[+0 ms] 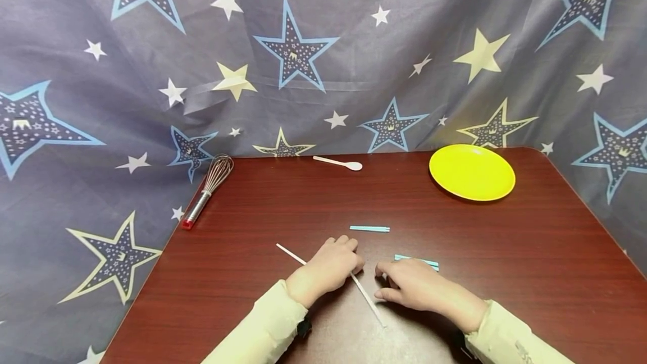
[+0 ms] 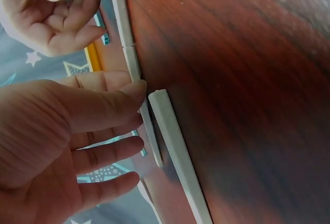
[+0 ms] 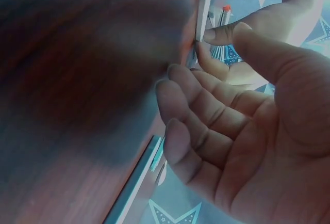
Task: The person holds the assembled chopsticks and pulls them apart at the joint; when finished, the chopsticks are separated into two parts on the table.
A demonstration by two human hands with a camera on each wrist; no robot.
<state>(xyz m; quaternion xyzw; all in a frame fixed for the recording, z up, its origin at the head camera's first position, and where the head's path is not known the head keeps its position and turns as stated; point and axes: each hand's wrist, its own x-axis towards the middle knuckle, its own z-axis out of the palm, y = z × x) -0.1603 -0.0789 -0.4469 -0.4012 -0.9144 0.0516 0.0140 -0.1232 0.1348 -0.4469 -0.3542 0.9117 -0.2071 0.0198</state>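
Note:
My left hand [image 1: 331, 265] pinches a slim white chopstick [image 1: 368, 299] between thumb and forefinger, low over the table, with the other fingers spread. The left wrist view shows it narrowing to a tip beyond the fingers. A second white chopstick [image 2: 178, 149] lies beside it, its squared end close to my left thumb; in the head view it reaches out left of the hand. My right hand [image 1: 417, 285] hovers to the right with loosely bent fingers and holds nothing. Just behind it lie light blue sticks [image 1: 432, 264], partly hidden by the hand.
More light blue sticks [image 1: 370, 229] lie ahead of my hands. Farther back are a white spoon [image 1: 354, 166] and a yellow plate [image 1: 472, 173] at the right. A whisk [image 1: 207, 190] lies along the left table edge. A starry cloth [image 1: 303, 111] hangs behind the table.

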